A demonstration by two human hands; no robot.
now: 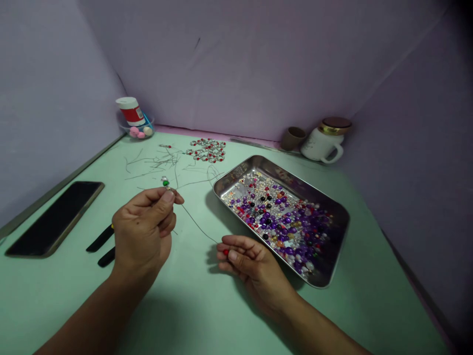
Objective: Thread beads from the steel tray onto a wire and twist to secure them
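Observation:
My left hand point(146, 229) is raised a little over the green table point(192, 305) and pinches a thin wire point(195, 224). A green bead and a clear bead point(165, 181) sit on the wire just above its fingertips. The wire runs down and right to my right hand point(246, 259), which rests on the table with closed fingers holding a small red bead point(225, 252) at the wire's end. Right beside that hand stands a steel tray point(334, 209) filled with several purple, red, black and clear beads.
A dark phone point(55, 217) lies at the left, with black tool handles point(101, 245) beside my left wrist. Loose wires point(162, 162) and a beaded piece point(207, 149) lie farther back. A glass dish with a glue bottle point(131, 112), a brown cup point(292, 137) and a lidded white mug point(323, 140) stand by the wall.

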